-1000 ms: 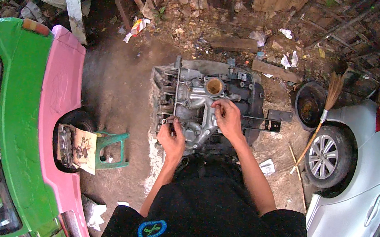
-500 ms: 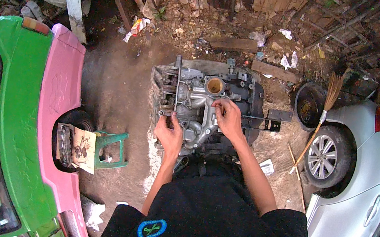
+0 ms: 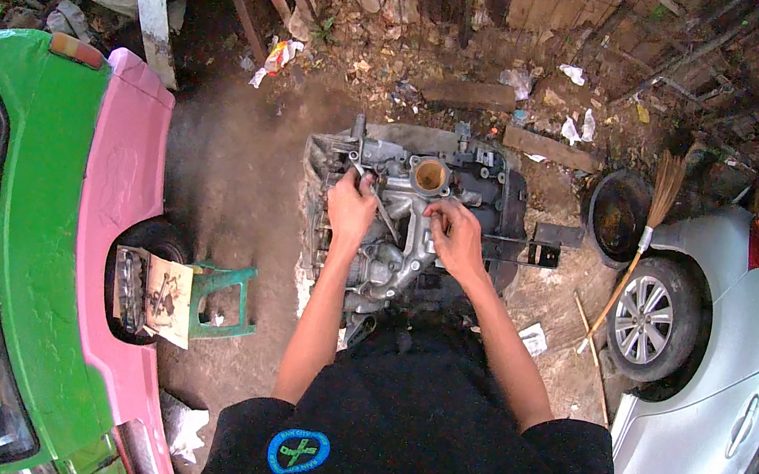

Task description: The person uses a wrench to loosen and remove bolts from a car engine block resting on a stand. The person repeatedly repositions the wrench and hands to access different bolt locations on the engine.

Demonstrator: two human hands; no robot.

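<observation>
A greasy metal engine (image 3: 365,260) with a branching grey intake manifold (image 3: 418,244) lies in front of me. The manifold's round opening (image 3: 430,177) faces up. My left hand (image 3: 349,211) is closed around a slim silver wrench (image 3: 389,223) over the engine's left side. One ring-shaped end shows beyond the fingertips, and the shaft slants toward the manifold. At the manifold's right edge, just below the round opening, my right hand (image 3: 456,238) has its fingers curled and pressed together. Whatever they pinch is hidden.
A green and pink car (image 3: 127,142) stands at left, beside a green plastic stool (image 3: 226,301) with cardboard and a dark metal part. On the right are a silver car (image 3: 739,331), a broom (image 3: 644,238) and a black basin (image 3: 615,216). Wood planks (image 3: 552,150) and litter lie beyond the engine.
My left hand has moved away from me, up along the engine's left side, and the wrench now slants across toward the manifold. My right hand stays at nearly the same spot.
</observation>
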